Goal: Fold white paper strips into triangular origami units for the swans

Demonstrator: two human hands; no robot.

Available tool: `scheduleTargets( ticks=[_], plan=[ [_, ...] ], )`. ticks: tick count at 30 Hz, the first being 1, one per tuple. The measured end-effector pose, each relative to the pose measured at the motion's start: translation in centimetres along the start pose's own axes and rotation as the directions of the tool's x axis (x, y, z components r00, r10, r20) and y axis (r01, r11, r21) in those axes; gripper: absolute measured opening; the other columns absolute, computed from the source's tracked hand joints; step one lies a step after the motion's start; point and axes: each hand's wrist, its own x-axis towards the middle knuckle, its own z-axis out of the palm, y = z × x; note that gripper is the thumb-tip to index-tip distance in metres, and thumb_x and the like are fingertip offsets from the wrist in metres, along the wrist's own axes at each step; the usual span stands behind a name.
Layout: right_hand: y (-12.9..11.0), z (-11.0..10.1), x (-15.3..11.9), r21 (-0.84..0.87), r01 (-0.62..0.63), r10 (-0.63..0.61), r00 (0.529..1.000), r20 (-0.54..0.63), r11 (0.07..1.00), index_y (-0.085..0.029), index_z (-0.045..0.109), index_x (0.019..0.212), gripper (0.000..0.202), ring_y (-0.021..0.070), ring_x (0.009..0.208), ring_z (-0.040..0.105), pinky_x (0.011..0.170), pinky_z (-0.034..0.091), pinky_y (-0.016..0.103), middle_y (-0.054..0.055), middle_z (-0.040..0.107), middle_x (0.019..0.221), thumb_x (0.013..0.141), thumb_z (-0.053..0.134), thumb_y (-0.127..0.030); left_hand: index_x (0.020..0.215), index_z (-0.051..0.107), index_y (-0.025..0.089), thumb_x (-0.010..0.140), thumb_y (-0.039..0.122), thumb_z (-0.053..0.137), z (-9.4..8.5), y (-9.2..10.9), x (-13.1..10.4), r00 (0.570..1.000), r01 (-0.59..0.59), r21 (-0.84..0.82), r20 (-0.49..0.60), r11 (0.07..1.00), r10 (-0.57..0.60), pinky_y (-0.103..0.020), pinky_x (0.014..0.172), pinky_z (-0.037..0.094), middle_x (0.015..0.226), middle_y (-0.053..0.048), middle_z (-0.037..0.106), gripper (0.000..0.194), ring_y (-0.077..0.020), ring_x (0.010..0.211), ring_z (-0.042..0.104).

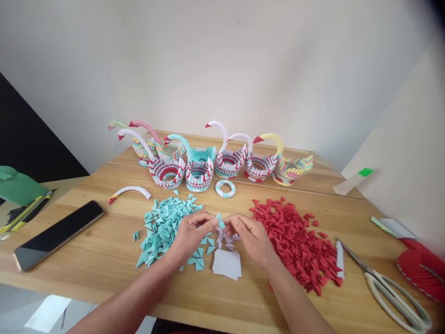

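A small teal folded paper triangle (219, 220) is pinched between the fingertips of my left hand (192, 232). My right hand (252, 235) has its thumb and fingers closed at the triangle's right side. Left of my hands spreads a heap of teal folded paper triangles (163, 225), partly behind my left forearm. To the right lies a heap of red folded paper triangles (295, 241). Several white folded pieces (227, 242) are just below my fingers, partly hidden by them. Nearer to me is a small stack of white paper slips (227, 263).
Several folded-paper swans (167, 171) stand along the back. Before them are a paper ring (225, 189) and a loose white swan neck (131, 190). A phone (59, 234) lies left, scissors (385, 287) right. A red item (422, 269) is at the right edge.
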Motion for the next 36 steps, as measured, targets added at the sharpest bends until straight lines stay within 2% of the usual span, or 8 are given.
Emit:
scheduleTargets(
  ticks=[5, 9, 11, 17, 24, 29, 32, 36],
  plan=[
    [0.4, 0.2, 0.1, 0.163, -0.121, 0.114, 0.992, 0.056, 0.979, -0.017, 0.068, 0.083, 0.036, 0.0141, 0.064, 0.064, 0.063, 0.051, 0.026, 0.004, 0.07, 0.077, 0.089, 0.06, -0.052, 0.065, 0.072, 0.018, 0.079, 0.031, 0.07, 0.0, -0.2, 0.0, 0.995, -0.09, 0.048, -0.038, 0.995, 0.092, -0.026, 0.065, 0.04, 0.065, 0.0, 0.059, 0.019, -0.0147, 0.066, 0.05],
    [0.7, 0.4, 0.2, 0.157, -0.164, 0.152, 0.985, 0.088, 0.974, -0.016, 0.071, 0.091, 0.034, 0.0137, 0.061, 0.061, 0.06, 0.049, 0.026, 0.002, 0.069, 0.069, 0.083, 0.068, -0.049, 0.067, 0.073, 0.018, 0.081, 0.029, 0.069, 0.1, -0.2, 0.0, 0.979, -0.185, 0.14, -0.056, 0.973, 0.194, -0.027, 0.067, 0.042, 0.066, -0.002, 0.061, 0.018, -0.016, 0.066, 0.053],
    [0.8, 0.5, 0.2, 0.149, -0.169, 0.16, 0.984, 0.074, 0.974, -0.016, 0.071, 0.09, 0.035, 0.0135, 0.059, 0.06, 0.058, 0.049, 0.026, 0.001, 0.068, 0.065, 0.081, 0.07, -0.049, 0.067, 0.073, 0.018, 0.082, 0.029, 0.069, 0.1, 0.0, -0.1, 0.978, -0.198, 0.142, -0.04, 0.97, 0.206, -0.027, 0.068, 0.043, 0.067, -0.003, 0.063, 0.018, -0.0167, 0.067, 0.054],
    [0.6, 0.2, 0.2, 0.16, -0.141, 0.139, 0.99, 0.02, 0.977, -0.016, 0.069, 0.078, 0.031, 0.0139, 0.06, 0.061, 0.059, 0.05, 0.026, 0.001, 0.067, 0.064, 0.081, 0.069, -0.047, 0.065, 0.071, 0.017, 0.08, 0.038, 0.068, 0.0, 0.6, -0.3, 0.998, -0.034, -0.004, 0.05, 0.999, 0.034, -0.027, 0.068, 0.042, 0.068, -0.003, 0.062, 0.026, -0.0168, 0.069, 0.053],
    [0.2, 0.2, 0.2, 0.135, -0.111, 0.109, 0.994, 0.018, 0.985, -0.017, 0.067, 0.077, 0.028, 0.0143, 0.06, 0.062, 0.06, 0.051, 0.026, 0.002, 0.068, 0.066, 0.084, 0.065, -0.044, 0.067, 0.071, 0.016, 0.081, 0.041, 0.068, 0.0, 0.3, -0.1, 0.998, -0.017, -0.02, 0.06, 1.0, 0.018, -0.026, 0.067, 0.042, 0.068, -0.002, 0.062, 0.029, -0.0159, 0.068, 0.053],
    [0.0, 0.3, 0.2, 0.095, -0.096, 0.096, 0.995, -0.002, 0.991, -0.018, 0.065, 0.076, 0.022, 0.0126, 0.057, 0.059, 0.054, 0.048, 0.023, 0.0, 0.065, 0.063, 0.084, 0.065, -0.039, 0.067, 0.071, 0.016, 0.075, 0.042, 0.074, 0.0, 0.1, 0.0, 0.997, 0.052, -0.084, 0.056, 0.995, -0.048, -0.025, 0.064, 0.04, 0.066, -0.001, 0.061, 0.027, -0.0138, 0.064, 0.051],
    [-0.2, 0.5, 0.2, 0.082, -0.057, 0.06, 0.997, -0.038, 0.995, -0.018, 0.067, 0.087, 0.017, 0.0129, 0.06, 0.061, 0.057, 0.05, 0.024, 0.0, 0.066, 0.069, 0.081, 0.067, -0.034, 0.066, 0.069, 0.015, 0.075, 0.044, 0.074, 0.0, 0.1, 0.1, 0.995, 0.065, -0.085, 0.079, 0.994, -0.058, -0.025, 0.065, 0.04, 0.065, 0.0, 0.06, 0.03, -0.0137, 0.065, 0.051],
    [-0.3, 0.6, 0.1, 0.025, -0.061, 0.062, 0.998, -0.023, 0.998, -0.019, 0.071, 0.101, 0.026, 0.0134, 0.064, 0.063, 0.06, 0.053, 0.026, 0.002, 0.069, 0.082, 0.079, 0.066, -0.032, 0.067, 0.066, 0.015, 0.074, 0.049, 0.073, 0.1, -0.1, 0.1, 0.99, 0.092, -0.095, 0.115, 0.991, -0.081, -0.025, 0.064, 0.042, 0.063, 0.0, 0.06, 0.036, -0.0134, 0.063, 0.052]
  ],
)
